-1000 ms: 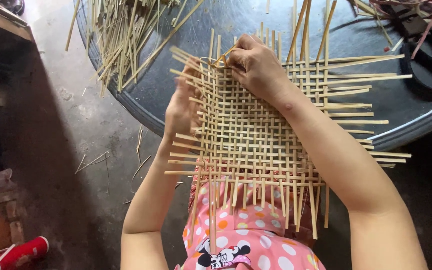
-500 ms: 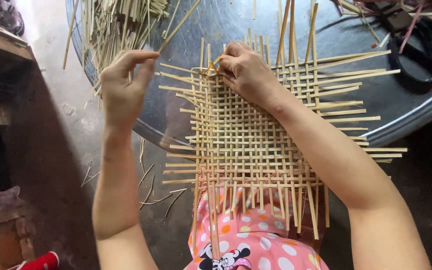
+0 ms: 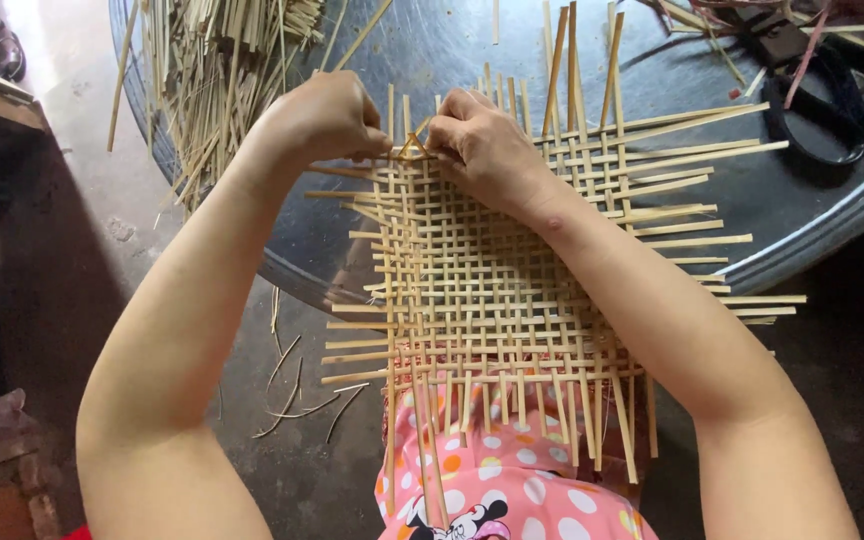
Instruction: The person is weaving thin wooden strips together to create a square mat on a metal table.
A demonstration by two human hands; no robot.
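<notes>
Both hands pinch thin flat bamboo strips (image 3: 412, 150) on the open-weave mat (image 3: 492, 300).

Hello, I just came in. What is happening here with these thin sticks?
A person is weaving a flat open lattice mat from thin pale bamboo strips. Both hands meet at its far edge: the left hand and the right hand pinch one strip that is bent into a small peak there. The mat lies partly on a round dark metal tray and partly over the person's lap. A pile of loose strips lies on the tray's left side, and dark scissors at its right.
</notes>
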